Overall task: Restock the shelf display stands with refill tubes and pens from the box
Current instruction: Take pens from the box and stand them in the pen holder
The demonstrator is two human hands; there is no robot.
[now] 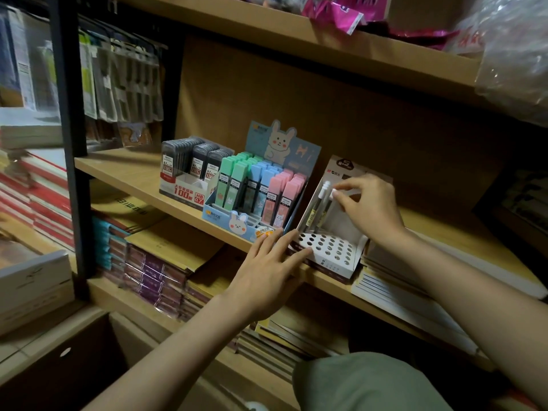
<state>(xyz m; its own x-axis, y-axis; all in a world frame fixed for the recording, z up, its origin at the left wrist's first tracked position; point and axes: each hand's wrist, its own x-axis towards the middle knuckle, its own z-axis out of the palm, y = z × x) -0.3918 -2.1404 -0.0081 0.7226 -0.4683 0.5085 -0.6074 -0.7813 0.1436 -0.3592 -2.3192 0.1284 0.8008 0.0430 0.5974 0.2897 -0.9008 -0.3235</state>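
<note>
White-capped and slim, the second pen [325,209] is pinched at its top by the right hand [370,207] and goes into the perforated pen stand [329,247], just beside the pen already standing [318,206] at its nine o'clock. Best to lower it straight down until the tip seats in a back-row hole. The left hand [267,271], fingers flat and spread, steadies the stand's front corner at seven o'clock; the pastel refill-tube display [255,197] sits touching at ten o'clock on the wooden shelf [127,170].
</note>
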